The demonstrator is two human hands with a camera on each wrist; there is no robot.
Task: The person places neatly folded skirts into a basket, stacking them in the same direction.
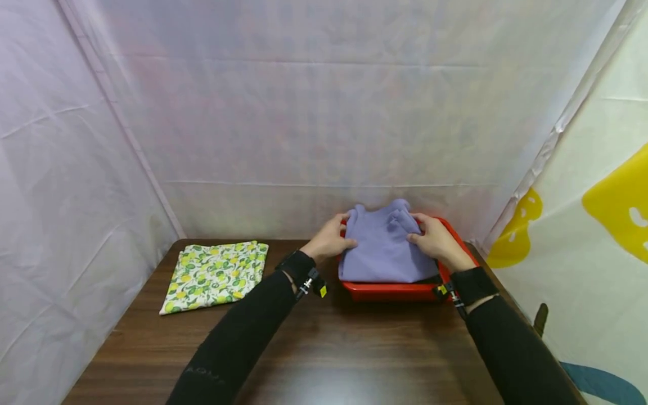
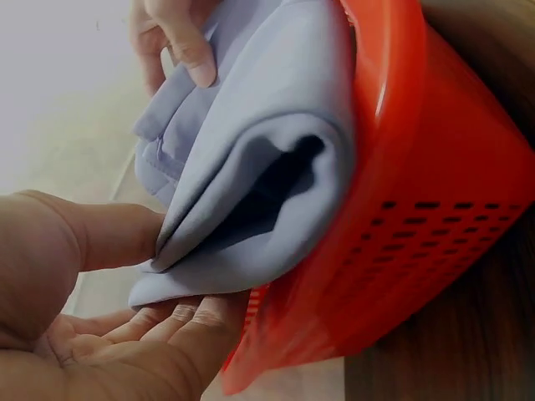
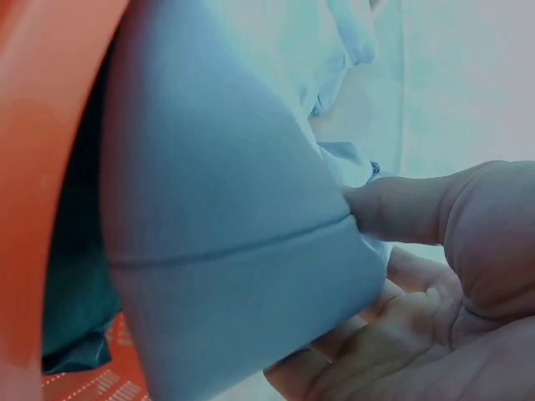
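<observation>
A folded lavender garment (image 1: pixel 382 247) lies over the top of a red plastic basket (image 1: pixel 392 291) at the back right of the table. My left hand (image 1: pixel 330 239) pinches the garment's left edge, thumb on top and fingers beneath; the left wrist view shows the open fold of the cloth (image 2: pixel 259 167) beside that thumb. On the opposite edge my right hand (image 1: pixel 436 241) pinches the cloth the same way, near a stitched seam in the right wrist view. Dark green fabric (image 3: pixel 79 284) shows inside the basket, below the garment; most of it is hidden.
A folded cloth printed with lemons and leaves (image 1: pixel 217 274) lies on the left of the brown wooden table (image 1: pixel 324 349). White fabric walls (image 1: pixel 314 124) stand close behind the table and at both sides; the right one carries yellow shapes.
</observation>
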